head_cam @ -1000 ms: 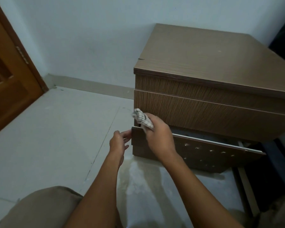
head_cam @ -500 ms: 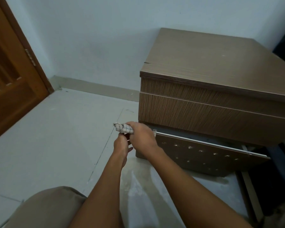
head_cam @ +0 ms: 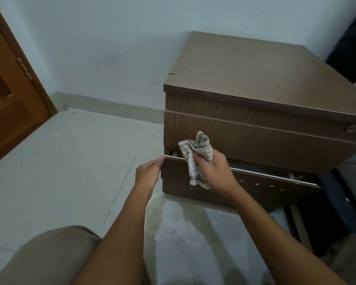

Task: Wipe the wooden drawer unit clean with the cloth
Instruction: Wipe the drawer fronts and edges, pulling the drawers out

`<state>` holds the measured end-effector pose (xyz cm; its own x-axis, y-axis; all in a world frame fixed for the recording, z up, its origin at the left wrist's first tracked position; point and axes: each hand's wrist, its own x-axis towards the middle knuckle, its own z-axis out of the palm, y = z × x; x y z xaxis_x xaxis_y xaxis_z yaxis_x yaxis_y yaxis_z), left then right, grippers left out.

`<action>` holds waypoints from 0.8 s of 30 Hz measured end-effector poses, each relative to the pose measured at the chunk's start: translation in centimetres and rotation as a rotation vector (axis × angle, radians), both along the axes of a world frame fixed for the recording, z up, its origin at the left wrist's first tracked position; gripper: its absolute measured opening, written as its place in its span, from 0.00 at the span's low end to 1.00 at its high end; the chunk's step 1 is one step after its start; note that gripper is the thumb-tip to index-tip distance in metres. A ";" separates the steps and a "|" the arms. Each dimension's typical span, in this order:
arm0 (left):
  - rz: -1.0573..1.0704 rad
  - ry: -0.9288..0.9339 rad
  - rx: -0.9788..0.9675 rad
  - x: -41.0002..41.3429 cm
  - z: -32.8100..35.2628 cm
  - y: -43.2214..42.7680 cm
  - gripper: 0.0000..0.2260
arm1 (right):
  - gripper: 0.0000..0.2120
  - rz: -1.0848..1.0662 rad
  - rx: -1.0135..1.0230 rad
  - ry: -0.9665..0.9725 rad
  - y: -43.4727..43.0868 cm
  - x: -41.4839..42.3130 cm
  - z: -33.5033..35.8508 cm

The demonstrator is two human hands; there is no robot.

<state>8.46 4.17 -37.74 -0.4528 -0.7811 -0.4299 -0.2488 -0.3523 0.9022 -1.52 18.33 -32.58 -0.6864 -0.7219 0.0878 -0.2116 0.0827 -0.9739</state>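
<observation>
The brown wooden drawer unit stands on the floor against the wall. Its bottom drawer is pulled partly out and tilts down; its front panel shows several small holes. My right hand grips a bunched white checked cloth in front of the drawer's top edge, with a tail of cloth hanging over the panel. My left hand holds the left corner of the drawer front, thumb at the top edge.
An orange-brown wooden door stands at the left. The pale floor has a damp, smeared patch in front of the unit. A dark object sits to the right of the unit. My knee is at the bottom left.
My right hand has moved right along the drawer's top edge and the cloth now sticks up and hangs loose. My left hand now grips the drawer's left corner.
</observation>
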 end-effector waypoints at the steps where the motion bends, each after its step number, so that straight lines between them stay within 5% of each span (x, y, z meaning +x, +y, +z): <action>1: 0.021 -0.007 0.006 -0.3 0.1 0.1 0.17 | 0.10 -0.016 0.009 -0.008 0.8 -0.2 -0.1; 14: 0.235 0.043 0.068 -3.5 0.3 1.4 0.16 | 0.10 -0.236 0.143 0.012 7.1 -1.6 -4.4; 24: 0.233 0.024 0.062 -3.8 0.4 1.2 0.16 | 0.08 -1.207 -0.166 -0.182 14.0 -4.8 -8.2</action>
<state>4.64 5.39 -37.37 -0.2740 -0.8383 -0.4713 -0.1335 -0.4522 0.8819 -6.29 32.30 -40.73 -0.9176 0.3946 -0.0491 0.0548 0.0031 -0.9985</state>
